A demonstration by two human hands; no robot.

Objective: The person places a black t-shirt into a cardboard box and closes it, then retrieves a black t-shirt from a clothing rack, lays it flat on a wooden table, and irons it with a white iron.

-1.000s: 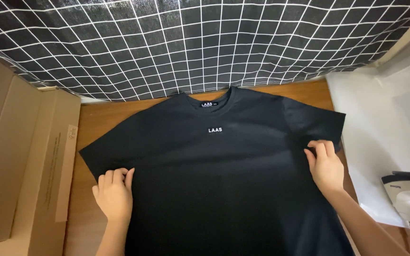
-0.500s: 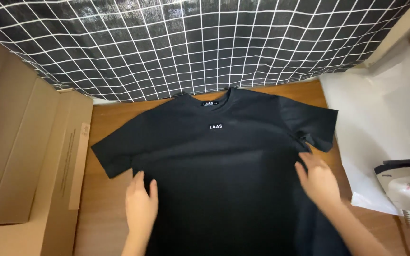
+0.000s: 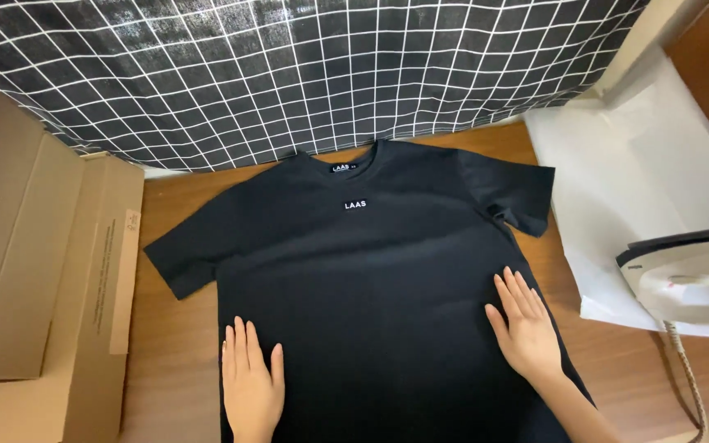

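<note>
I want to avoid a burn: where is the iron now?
In the head view, the iron is at the right edge, on white paper, apart from the right hand and the black T-shirt.

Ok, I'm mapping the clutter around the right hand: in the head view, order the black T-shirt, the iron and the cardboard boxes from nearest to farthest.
1. Black T-shirt: right hand lies flat on its right edge.
2. Iron: to the right, on the white sheet.
3. Cardboard boxes: far left, beyond the left hand.
</note>
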